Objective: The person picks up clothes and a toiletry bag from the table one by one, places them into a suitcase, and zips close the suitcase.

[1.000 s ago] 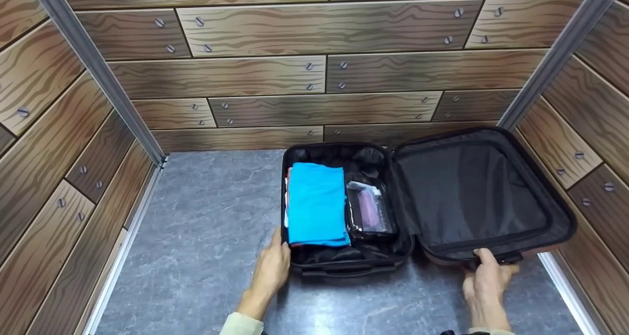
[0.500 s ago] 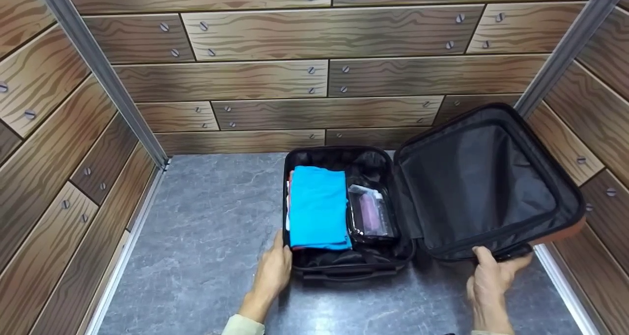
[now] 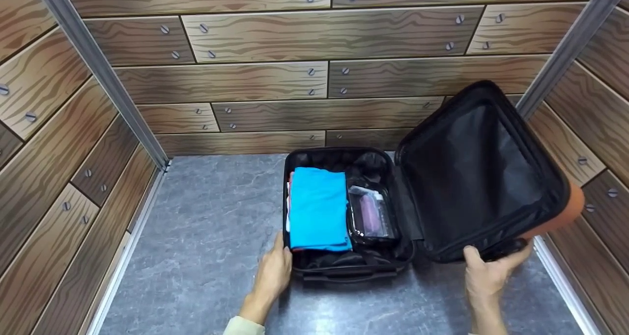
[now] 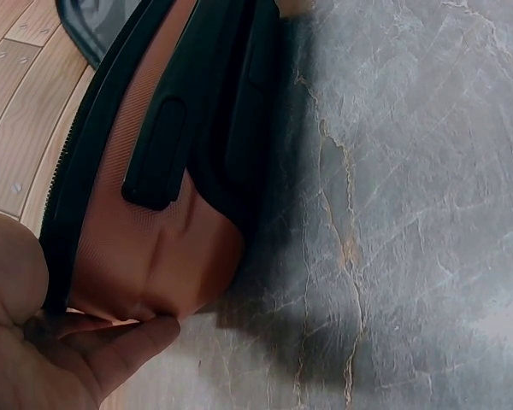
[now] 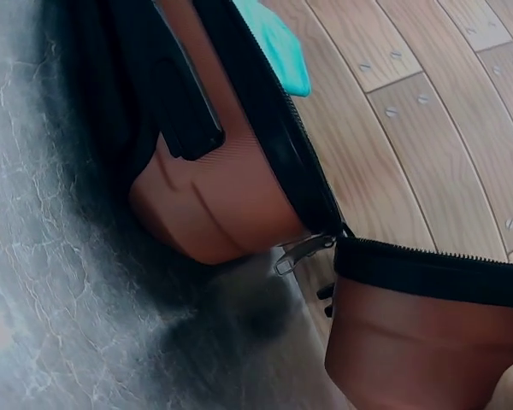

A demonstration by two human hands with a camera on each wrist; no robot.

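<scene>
Can see, beyond left grip [image 3: 275, 268] and right grip [image 3: 486, 276], plank-patterned walls [image 3: 255, 35]; beneath both, grey floor [image 3: 216, 197]. Have a suitcase [image 3: 408, 202] spread wide between the grips, hinge line running away from them; cannot tell which axis is longer. Find its lid [image 3: 481, 178] slanting up beyond the right grip, inner face toward the base [image 3: 339, 267]. Find the base flat beside the left grip, handle [image 3: 351, 278] facing nearward. Inside, see blue cloth [image 3: 319, 209] just past the left grip, long axis running away, over red and white folds [image 3: 288, 212]; toward the right grip, a clear pouch [image 3: 366, 238] holding a purple thing [image 3: 369, 214]. In the left grip, have the base's near corner, pinched between parted thumb and fingers; in the right, the lid's near edge, thumb on top, fingers partly hidden beneath.
</scene>
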